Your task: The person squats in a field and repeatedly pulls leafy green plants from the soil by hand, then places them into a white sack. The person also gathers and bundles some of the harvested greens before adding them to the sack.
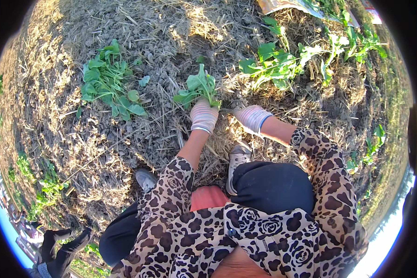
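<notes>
My left hand (205,114), in a striped knit glove with a pale cuff, is closed around the base of a leafy green plant (199,85) just above the soil. To its right, my right hand (251,118), in a matching glove with a blue cuff edge, reaches down to the straw-covered soil (226,133); its fingertips are hidden in shadow and straw. A pile of loose leafy greens (106,81) lies on the ground to the left of my hands. More leafy plants (276,66) lie or stand beyond my right hand.
My shoes (238,161) rest on the soil close below my hands. A printed sheet or bag (293,6) lies at the top right. Green plants (48,187) grow at the lower left, near another person's dark-clad legs (67,250). Further plants (373,147) grow at the right.
</notes>
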Motion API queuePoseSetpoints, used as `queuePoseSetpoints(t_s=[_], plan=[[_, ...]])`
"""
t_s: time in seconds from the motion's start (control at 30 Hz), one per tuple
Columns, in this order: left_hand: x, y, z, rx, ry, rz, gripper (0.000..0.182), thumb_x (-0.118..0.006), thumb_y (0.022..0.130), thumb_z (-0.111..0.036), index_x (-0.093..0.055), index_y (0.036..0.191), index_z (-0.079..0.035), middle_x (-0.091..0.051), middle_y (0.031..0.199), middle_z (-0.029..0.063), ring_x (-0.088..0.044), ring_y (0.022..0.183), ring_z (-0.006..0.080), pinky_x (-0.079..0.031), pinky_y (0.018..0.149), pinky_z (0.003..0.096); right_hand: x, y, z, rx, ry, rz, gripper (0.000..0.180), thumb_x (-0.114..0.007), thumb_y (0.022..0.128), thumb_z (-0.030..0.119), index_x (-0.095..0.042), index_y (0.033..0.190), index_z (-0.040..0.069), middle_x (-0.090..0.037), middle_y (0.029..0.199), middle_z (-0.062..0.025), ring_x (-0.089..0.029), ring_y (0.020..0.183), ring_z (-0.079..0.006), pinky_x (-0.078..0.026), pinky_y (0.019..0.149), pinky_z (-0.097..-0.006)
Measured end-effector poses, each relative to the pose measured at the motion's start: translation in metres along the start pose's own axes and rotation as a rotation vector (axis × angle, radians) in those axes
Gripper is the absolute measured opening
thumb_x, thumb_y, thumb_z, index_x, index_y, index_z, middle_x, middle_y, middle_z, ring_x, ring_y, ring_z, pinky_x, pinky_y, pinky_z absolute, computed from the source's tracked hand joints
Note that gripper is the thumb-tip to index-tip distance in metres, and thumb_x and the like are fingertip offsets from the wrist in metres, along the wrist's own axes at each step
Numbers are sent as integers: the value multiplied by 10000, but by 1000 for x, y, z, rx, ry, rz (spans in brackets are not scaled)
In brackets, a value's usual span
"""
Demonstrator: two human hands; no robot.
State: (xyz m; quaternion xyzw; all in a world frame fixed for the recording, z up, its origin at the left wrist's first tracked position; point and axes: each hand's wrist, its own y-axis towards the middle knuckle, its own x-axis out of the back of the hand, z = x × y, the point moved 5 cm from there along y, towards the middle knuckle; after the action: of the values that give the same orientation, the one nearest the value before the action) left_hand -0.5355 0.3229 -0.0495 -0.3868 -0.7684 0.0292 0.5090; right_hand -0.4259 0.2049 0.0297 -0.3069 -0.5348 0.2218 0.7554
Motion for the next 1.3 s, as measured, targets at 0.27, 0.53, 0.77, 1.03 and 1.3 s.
queuePoseSetpoints(t_s=[0.27,0.53,0.77,1.03,1.3], plan=[[4,0,-17,-92,184,111,416,-605,887,-418,-672,1007,-25,-675,1021,199,-654,929,361,-523,803,450,22,-73,-29,-134,74,-109,266,-552,946,327,-592,1059,89,-656,741,-171,-658,707,-385,-514,634,-494],[18,1,-16,8,56,228,485,-704,794,-400,-667,1066,0,-667,1077,247,-638,993,404,-513,870,450,-2,-24,-17,-167,190,-211,247,-537,928,254,-634,991,36,-674,789,-207,-675,776,-374,-534,706,-478],[36,-65,13,46,-189,202,508,-804,718,-377,-641,1042,-22,-683,896,188,-665,862,355,-523,785,430,-30,-74,-50,-433,414,-258,320,-540,951,363,-564,1058,63,-663,813,-226,-644,796,-422,-503,716,-514],[-22,-39,-22,-224,94,278,466,-601,904,-281,-514,1347,-164,-639,1088,187,-651,938,365,-526,794,466,-63,-35,-45,-500,538,-238,327,-537,946,320,-541,1096,29,-669,921,-259,-644,875,-444,-509,762,-520],[-36,-11,-35,-165,43,300,396,-568,860,-158,-547,1247,-79,-668,1083,199,-646,995,380,-527,848,450,-37,-47,-40,-457,433,-250,347,-537,948,336,-531,1166,66,-672,937,-255,-644,875,-438,-505,761,-519]])
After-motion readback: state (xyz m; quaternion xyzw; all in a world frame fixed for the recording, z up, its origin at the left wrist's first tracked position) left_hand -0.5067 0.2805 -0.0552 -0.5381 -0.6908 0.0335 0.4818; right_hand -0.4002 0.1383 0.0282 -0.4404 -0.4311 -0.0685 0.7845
